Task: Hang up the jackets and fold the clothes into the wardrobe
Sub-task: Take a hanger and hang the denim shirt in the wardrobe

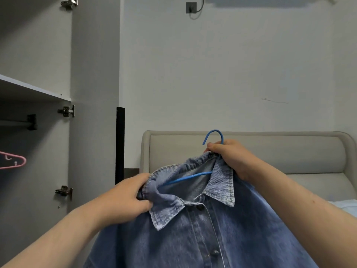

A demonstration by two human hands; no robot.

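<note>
A blue denim jacket (202,233) hangs in front of me, buttoned, with a blue hanger (213,135) inside its neck. The hanger's hook sticks up above the collar. My right hand (229,157) grips the back of the collar together with the base of the hook. My left hand (125,198) pinches the left side of the collar and the shoulder cloth over the hanger's arm. The open wardrobe (34,55) stands at the left, with its hanging rail (17,123) under a shelf.
A pink hanger (16,161) hangs in the wardrobe at the left edge. The wardrobe's open door (94,93) stands between me and the wall. A beige bed headboard (270,149) lies behind the jacket. A black post (120,144) stands by the door.
</note>
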